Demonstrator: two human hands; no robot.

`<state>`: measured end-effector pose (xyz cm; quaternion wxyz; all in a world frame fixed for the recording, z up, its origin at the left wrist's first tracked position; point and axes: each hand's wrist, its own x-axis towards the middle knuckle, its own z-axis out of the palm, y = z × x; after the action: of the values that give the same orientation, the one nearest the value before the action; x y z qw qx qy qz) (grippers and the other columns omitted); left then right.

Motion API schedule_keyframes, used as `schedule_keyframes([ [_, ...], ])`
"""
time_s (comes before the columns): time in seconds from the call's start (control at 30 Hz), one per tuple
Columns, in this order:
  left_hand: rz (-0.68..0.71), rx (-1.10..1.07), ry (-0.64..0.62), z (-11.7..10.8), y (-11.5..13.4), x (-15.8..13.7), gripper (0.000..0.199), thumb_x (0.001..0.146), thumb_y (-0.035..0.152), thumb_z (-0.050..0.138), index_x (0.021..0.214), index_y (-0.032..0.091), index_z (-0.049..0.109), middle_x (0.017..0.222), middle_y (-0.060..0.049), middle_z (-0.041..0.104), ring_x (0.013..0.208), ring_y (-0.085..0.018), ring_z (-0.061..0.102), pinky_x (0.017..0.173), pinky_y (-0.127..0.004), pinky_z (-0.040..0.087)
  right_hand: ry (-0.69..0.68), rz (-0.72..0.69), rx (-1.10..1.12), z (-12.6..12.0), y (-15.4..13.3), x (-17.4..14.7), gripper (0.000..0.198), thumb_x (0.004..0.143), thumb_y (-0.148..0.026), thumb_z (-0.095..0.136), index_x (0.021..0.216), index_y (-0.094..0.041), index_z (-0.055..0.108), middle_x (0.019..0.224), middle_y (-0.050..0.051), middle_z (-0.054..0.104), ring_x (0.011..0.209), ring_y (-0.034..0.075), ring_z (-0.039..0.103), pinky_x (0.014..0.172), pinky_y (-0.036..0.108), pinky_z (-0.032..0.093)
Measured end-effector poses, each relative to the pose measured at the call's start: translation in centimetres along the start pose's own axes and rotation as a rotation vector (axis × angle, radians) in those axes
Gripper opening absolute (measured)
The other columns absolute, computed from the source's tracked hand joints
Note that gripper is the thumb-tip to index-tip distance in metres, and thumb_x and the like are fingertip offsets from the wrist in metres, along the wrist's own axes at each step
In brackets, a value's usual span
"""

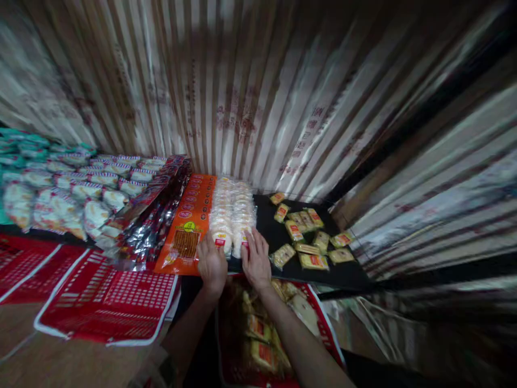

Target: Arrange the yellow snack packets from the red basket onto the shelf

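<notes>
Two side-by-side rows of round white crackers in clear wrappers (231,207) stand on a black shelf. At the front of the left row, my left hand (211,261) touches the nearest wrapped crackers, partly over an orange snack bag (183,226). My right hand (256,256) lies against the front of the right row, fingers stretched forward. Both hands look open, though the left fingertips are partly hidden. Right of the rows, several small yellow snack packs (313,261) are scattered on the shelf.
Striped dark-and-white packs (151,215) and many white bags (86,189) fill the shelf's left side. Red baskets (117,296) stand below at left. Another red basket (323,318) with snack packs is beneath my arms. Corrugated, printed sheeting (242,108) rises behind.
</notes>
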<state>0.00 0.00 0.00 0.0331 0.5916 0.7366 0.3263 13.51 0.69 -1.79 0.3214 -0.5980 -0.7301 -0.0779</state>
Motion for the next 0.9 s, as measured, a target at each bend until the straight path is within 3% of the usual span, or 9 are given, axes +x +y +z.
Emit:
schedule_keyframes([
  [0.13,0.022,-0.048,0.035,0.3,-0.2,-0.3,0.047,0.089,0.025,0.041,0.132,0.005,0.039,0.123,-0.018,0.053,0.11,-0.029,0.047,0.094,-0.043,0.042,-0.001,0.008,0.016,0.4,0.0,0.1,0.042,0.092,-0.027,0.037,0.132,-0.016,0.045,0.14,0.012,0.041,0.129,0.025,0.031,0.101,0.046,0.038],
  [0.37,0.106,-0.131,0.086,0.1,-0.2,-0.8,0.046,0.086,0.017,0.044,0.13,0.008,0.039,0.141,-0.022,0.025,0.129,-0.033,0.029,0.101,-0.046,0.036,-0.005,0.029,0.033,0.4,0.0,0.1,0.043,0.092,-0.027,0.037,0.132,-0.017,0.044,0.141,0.011,0.04,0.128,0.024,0.032,0.101,0.045,0.037],
  [0.53,0.14,-0.175,0.101,0.4,-0.6,-1.7,0.04,0.085,0.013,0.044,0.124,0.007,0.044,0.137,-0.023,0.028,0.129,-0.033,0.029,0.101,-0.048,0.037,-0.019,0.033,0.021,0.3,0.0,0.1,0.043,0.091,-0.026,0.038,0.132,-0.017,0.044,0.141,0.01,0.039,0.128,0.024,0.032,0.101,0.045,0.037],
  [0.67,0.184,-0.214,0.117,0.7,-0.7,-1.9,0.045,0.084,0.009,0.042,0.128,0.01,0.04,0.135,-0.021,0.034,0.128,-0.032,0.032,0.1,-0.051,0.038,-0.019,0.045,0.011,0.3,-0.1,0.2,0.043,0.091,-0.027,0.037,0.132,-0.018,0.044,0.14,0.01,0.04,0.127,0.024,0.033,0.101,0.044,0.038],
  [0.9,0.21,-0.139,0.111,0.4,-0.5,-1.9,0.047,0.083,0.009,0.042,0.13,0.008,0.038,0.134,-0.022,0.038,0.128,-0.031,0.032,0.1,-0.05,0.038,-0.042,0.047,-0.007,0.4,0.0,0.0,0.043,0.091,-0.028,0.038,0.132,-0.016,0.044,0.141,0.01,0.039,0.128,0.024,0.031,0.103,0.043,0.036],
])
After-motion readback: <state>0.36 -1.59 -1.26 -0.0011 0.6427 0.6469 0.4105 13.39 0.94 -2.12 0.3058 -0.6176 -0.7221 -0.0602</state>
